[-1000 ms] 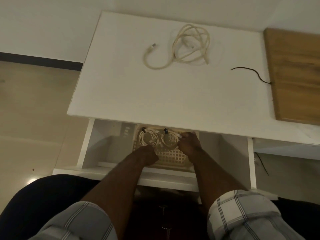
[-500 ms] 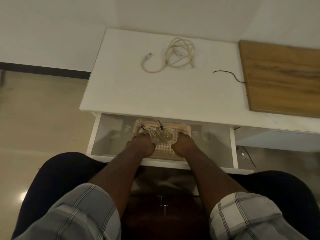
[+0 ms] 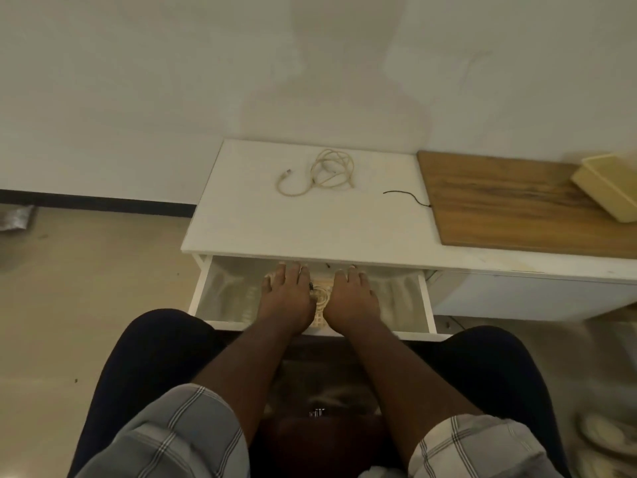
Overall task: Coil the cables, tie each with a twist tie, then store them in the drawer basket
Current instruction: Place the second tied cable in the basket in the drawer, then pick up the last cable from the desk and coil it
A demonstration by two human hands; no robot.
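Observation:
A white drawer [image 3: 424, 305] stands pulled out under the white tabletop [image 3: 275, 229]. Inside it sits a cream lattice basket [image 3: 320, 320], mostly covered by my hands. My left hand [image 3: 287, 294] and my right hand [image 3: 350, 296] lie side by side over the basket, fingers stretched forward toward the tabletop's front edge. Between them shows part of a coiled white cable [image 3: 322, 296] with a black twist tie [image 3: 311, 286]. On the tabletop, a loose cream cable [image 3: 324, 170] lies half coiled, and a black twist tie [image 3: 408, 196] lies to its right.
A wooden board [image 3: 510, 208] covers the right part of the tabletop, with a yellow tray [image 3: 610, 188] on it. The wall stands behind the tabletop. My knees flank the drawer front. Floor lies at left, with a grey packet [image 3: 15, 219] near the skirting.
My hands have uncurled from the basket and now lie flat with fingers stretched forward. The view has pulled back and up, and less of the drawer shows beneath the tabletop.

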